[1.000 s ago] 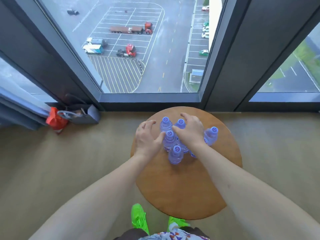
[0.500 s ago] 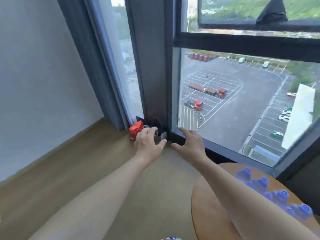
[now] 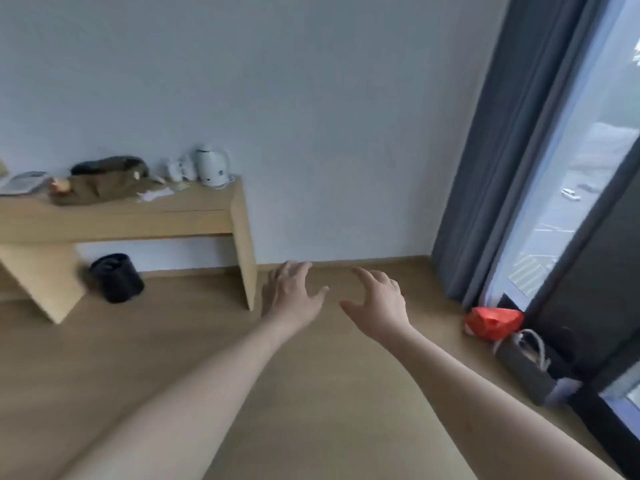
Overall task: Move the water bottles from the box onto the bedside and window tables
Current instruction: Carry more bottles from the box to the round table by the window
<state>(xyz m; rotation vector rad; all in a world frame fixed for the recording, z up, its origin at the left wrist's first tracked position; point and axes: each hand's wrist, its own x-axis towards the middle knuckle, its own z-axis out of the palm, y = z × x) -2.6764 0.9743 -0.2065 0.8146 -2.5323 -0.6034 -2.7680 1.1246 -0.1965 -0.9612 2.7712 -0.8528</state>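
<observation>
Hands out before you: left hand (image 3: 294, 296) and right hand (image 3: 379, 308) both spread, holding nothing, above the floor (image 3: 311, 393) near the bench (image 3: 138, 216)

A hotel-like room: wall desk (image 3: 145, 216) with kettle (image 3: 212, 167), bin (image 3: 117, 278) beneath, curtained window (image 3: 568, 188).

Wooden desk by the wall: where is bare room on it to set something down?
The wooden desk is crowded: a phone, an olive bag, papers and a white kettle. Only its front edge strip shows bare. The floor between the desk leg and the red bag is free.
</observation>
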